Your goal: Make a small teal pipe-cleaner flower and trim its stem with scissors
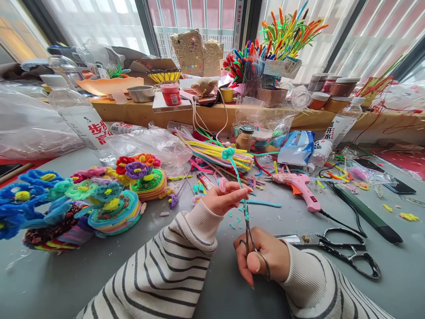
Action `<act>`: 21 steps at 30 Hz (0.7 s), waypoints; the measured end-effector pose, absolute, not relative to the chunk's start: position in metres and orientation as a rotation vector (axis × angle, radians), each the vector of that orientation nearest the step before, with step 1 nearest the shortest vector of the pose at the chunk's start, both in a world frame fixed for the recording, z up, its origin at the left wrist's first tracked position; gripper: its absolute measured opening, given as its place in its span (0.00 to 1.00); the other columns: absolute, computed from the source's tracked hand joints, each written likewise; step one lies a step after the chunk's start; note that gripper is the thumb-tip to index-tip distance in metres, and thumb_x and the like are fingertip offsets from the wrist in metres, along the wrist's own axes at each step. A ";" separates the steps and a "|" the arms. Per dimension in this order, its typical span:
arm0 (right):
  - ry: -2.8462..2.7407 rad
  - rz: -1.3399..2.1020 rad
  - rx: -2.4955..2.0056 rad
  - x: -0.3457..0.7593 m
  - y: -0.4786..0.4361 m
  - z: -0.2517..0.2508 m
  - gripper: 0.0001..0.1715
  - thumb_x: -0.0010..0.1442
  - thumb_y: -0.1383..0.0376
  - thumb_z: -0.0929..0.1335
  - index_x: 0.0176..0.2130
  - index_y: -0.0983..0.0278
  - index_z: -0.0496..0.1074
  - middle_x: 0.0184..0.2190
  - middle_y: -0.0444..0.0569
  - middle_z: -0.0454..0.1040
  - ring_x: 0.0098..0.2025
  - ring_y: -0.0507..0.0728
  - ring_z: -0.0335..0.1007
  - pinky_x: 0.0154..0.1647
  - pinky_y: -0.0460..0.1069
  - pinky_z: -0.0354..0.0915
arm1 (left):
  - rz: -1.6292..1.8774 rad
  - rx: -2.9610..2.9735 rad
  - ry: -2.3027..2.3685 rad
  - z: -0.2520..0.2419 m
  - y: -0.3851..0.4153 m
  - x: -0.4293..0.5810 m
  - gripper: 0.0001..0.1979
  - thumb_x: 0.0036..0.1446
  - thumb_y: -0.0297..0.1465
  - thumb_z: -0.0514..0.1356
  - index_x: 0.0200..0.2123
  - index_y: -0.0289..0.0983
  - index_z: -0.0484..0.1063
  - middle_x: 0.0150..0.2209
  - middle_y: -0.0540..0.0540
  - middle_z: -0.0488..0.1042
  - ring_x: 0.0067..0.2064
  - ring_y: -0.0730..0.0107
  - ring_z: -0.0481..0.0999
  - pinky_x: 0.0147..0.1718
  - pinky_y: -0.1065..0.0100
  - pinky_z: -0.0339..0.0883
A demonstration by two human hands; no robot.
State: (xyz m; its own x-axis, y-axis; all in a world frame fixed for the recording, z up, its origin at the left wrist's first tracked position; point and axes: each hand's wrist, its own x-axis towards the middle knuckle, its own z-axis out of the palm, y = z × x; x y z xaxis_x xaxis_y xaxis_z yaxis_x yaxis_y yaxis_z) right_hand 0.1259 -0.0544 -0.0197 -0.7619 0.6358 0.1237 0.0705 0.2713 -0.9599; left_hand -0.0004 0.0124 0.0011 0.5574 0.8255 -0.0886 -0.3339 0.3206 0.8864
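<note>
Between the fingertips of my left hand (223, 196) stands a turquoise pipe cleaner (235, 168), roughly upright, with a small curled knot at its top. My right hand (265, 257) has its fingers in the handles of small metal scissors (248, 230). Their blades point up at the pipe cleaner's lower end, just below my left fingers; whether they touch it I cannot tell. Tiny turquoise clippings (236, 219) lie on the grey table around the blades. A short turquoise pipe cleaner piece (264, 203) rests behind them.
Pipe-cleaner flower cakes (114, 212) stand at the left. Large scissors (341, 248) lie beside my right wrist, with a pink glue gun (295, 184) behind. A bundle of pipe cleaners (215, 153) spreads at the back. Water bottles (79, 117) and a cluttered shelf (133, 108) border the table.
</note>
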 end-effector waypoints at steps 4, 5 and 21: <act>-2.025 1.538 -0.646 0.125 -0.054 -0.023 0.40 0.50 0.42 0.53 0.11 0.71 0.64 0.10 0.42 0.53 0.15 0.44 0.49 0.17 0.42 0.49 | 0.830 0.982 0.613 -0.001 0.013 -0.001 0.12 0.32 0.36 0.65 0.22 0.36 0.74 0.21 0.51 0.67 0.22 0.83 0.60 0.21 0.77 0.51; -2.011 1.538 -0.653 0.125 -0.054 -0.023 0.40 0.50 0.42 0.53 0.10 0.71 0.64 0.10 0.42 0.53 0.15 0.44 0.49 0.17 0.42 0.49 | 0.830 0.976 0.615 -0.001 0.013 -0.001 0.11 0.32 0.36 0.65 0.22 0.36 0.74 0.21 0.51 0.67 0.22 0.83 0.61 0.21 0.77 0.51; -1.914 1.621 -0.712 0.122 -0.057 -0.023 0.40 0.52 0.44 0.52 0.10 0.70 0.63 0.09 0.40 0.48 0.13 0.44 0.47 0.14 0.42 0.46 | 0.903 0.858 0.646 0.000 0.012 0.000 0.11 0.29 0.34 0.66 0.22 0.37 0.75 0.19 0.52 0.67 0.21 0.85 0.59 0.21 0.78 0.52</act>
State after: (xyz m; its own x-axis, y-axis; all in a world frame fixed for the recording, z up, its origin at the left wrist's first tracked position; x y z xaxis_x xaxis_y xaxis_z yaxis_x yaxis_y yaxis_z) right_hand 0.1218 -0.0574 -0.0226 -0.7217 0.6898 0.0578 0.0566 0.1421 -0.9882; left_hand 0.0000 0.0119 0.0002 0.4786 0.8690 -0.1258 -0.4002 0.3434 0.8497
